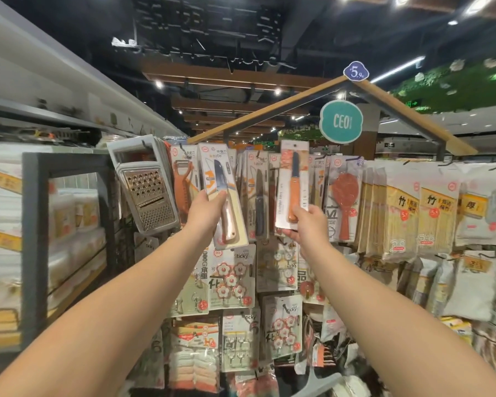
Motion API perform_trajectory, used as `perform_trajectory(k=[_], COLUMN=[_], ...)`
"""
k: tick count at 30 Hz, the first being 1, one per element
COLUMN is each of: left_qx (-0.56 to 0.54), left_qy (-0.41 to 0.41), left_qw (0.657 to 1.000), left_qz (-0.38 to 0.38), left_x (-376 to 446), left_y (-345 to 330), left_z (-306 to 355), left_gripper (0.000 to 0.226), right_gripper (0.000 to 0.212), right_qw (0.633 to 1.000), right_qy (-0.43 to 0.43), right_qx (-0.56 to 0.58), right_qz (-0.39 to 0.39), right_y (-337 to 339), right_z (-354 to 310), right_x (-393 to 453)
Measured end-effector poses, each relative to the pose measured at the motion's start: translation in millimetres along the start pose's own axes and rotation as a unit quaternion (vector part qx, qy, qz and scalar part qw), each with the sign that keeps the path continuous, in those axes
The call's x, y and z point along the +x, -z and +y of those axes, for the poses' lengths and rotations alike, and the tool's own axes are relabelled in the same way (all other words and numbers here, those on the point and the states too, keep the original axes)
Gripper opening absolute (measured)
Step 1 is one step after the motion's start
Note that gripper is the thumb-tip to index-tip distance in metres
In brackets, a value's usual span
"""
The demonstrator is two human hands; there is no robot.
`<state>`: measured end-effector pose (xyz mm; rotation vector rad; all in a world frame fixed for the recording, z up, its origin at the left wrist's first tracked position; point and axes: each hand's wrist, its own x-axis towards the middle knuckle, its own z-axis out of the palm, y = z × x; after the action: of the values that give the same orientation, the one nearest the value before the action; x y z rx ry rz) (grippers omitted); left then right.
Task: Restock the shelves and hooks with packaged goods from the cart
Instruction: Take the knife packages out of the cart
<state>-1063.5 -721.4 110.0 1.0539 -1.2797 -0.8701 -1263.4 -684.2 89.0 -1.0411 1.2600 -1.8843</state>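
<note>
Hands raised to the hook display, each gripping a carded knife.
The left hand (205, 209) pinches a wide-bladed knife pack (222, 196) at frame centre; the right hand (308, 224) grasps a slim orange-handled knife pack (292, 186) just right of it. Behind hang a grater (146, 193) at left and a teal sign (341, 121) above.

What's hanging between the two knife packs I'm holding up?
In the head view, between the left hand's knife pack and the right hand's knife pack, a hanging dark-handled knife pack shows.

Hanging knife packs (258, 196) and a grater (148, 193) crowd the hooks, no gaps.
</note>
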Motion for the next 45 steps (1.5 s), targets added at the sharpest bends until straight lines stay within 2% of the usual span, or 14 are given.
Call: perform_trajectory(k=[4, 7, 9, 13, 19, 22, 27, 28, 31, 33, 35, 39, 41, 45], left_qx=[0.009, 0.005, 0.001, 0.000, 0.005, -0.001, -0.048, -0.057, -0.069, -0.082, -0.089, -0.077, -0.073, -0.079], left_qy=[-0.004, 0.001, 0.006, 0.001, -0.007, -0.008, -0.002, -0.003, -0.009, -0.005, -0.009, -0.016, -0.008, -0.004], left_qw=[1.000, 1.000, 1.000, 1.000, 1.000, 1.000, 0.998, 0.998, 0.996, 0.994, 0.993, 0.993, 0.992, 0.988], left_qz=[-0.001, 0.010, 0.015, -0.003, -0.011, -0.014, -0.034, -0.038, -0.058, -0.068, -0.073, -0.092, -0.105, -0.130], left_x=[1, 1, 3, 5, 5, 6, 22, 18, 8, 8, 8, 8, 5, 1], left_y=[4, 5, 4, 3, 3, 5, 7, 6, 1, -3, -5, -10, -15, -32], left_z=[-4, -6, -9, -15, -15, -16, -29, -25, -15, -14, -13, -15, -16, -16], left_gripper=[0.077, 0.066, 0.062, 0.072, 0.063, 0.073, 0.091, 0.082, 0.029, 0.014, 0.013, 0.012, 0.016, 0.009], right_gripper=[0.023, 0.041, 0.036, 0.010, 0.015, 0.022, 0.010, 0.010, 0.018, 0.028, 0.043, 0.074, 0.071, 0.045], right_qw=[0.999, 0.998, 0.998, 0.996, 0.996, 0.995, 0.992, 0.992, 0.990, 0.990, 0.988, 0.961, 0.961, 0.941], right_qy=[0.007, 0.014, 0.025, 0.043, 0.012, 0.015, 0.042, 0.038, 0.019, 0.000, -0.021, -0.040, -0.042, -0.068], right_qx=[-0.036, -0.053, -0.058, -0.079, -0.086, -0.099, -0.120, -0.123, -0.142, -0.143, -0.150, -0.266, -0.261, -0.218], right_qz=[0.030, 0.031, 0.023, -0.001, 0.008, 0.008, -0.001, 0.001, 0.003, -0.010, -0.031, -0.058, -0.087, -0.248], right_y=[24, 35, 40, 40, 40, 41, 39, 38, 35, 32, 31, 35, 38, 33], right_z=[2, 7, 9, 9, 7, 9, 7, 7, 8, 6, 2, 10, 18, 23], right_x=[11, 13, 12, 10, 21, 25, 26, 28, 36, 40, 40, 32, 23, 1])
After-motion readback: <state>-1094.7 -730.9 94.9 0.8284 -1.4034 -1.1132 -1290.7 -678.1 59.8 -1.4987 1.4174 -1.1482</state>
